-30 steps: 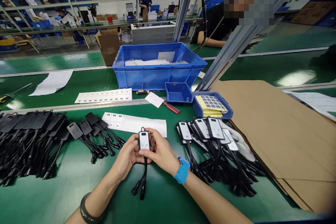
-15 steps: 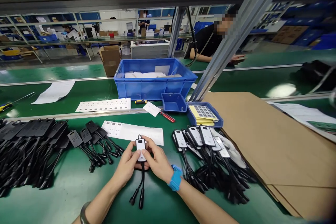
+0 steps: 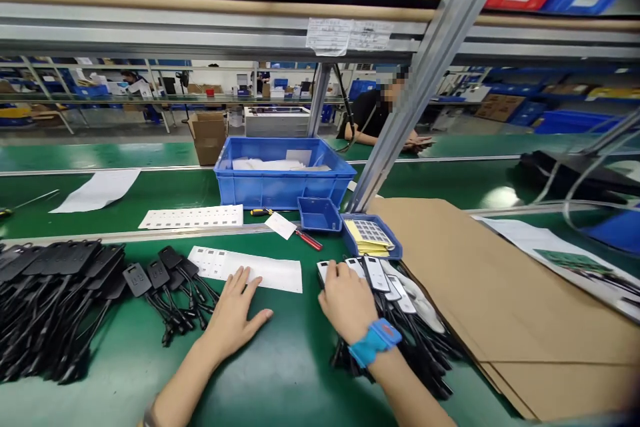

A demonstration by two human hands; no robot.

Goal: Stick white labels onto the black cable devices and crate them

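My left hand [image 3: 235, 313] is open, fingers spread, its fingertips at the lower edge of a white sticker sheet [image 3: 270, 271] on the green table. My right hand [image 3: 350, 300], with a blue wristband [image 3: 375, 341], reaches over a pile of small black cabled devices with white face labels [image 3: 376, 273]. Its fingers curl down around a cabled device there, mostly hidden beneath the hand. Unlabelled black cabled devices [image 3: 137, 279] lie in a small group to the left of my left hand, cables toward me.
A larger heap of black devices [image 3: 65, 267] lies far left. Behind stand a blue crate [image 3: 285, 187], a small blue bin [image 3: 320, 215] and a tray of yellow-backed stickers [image 3: 370, 237]. Screwdrivers lie nearby. Cardboard sheets [image 3: 490, 293] cover the right; a metal post [image 3: 410, 80] rises behind. A person sits beyond.
The hands have parted. My right hand has moved right with the labelled device to the pile; my left has let go and moved left to the sticker sheet. The view has tipped up.
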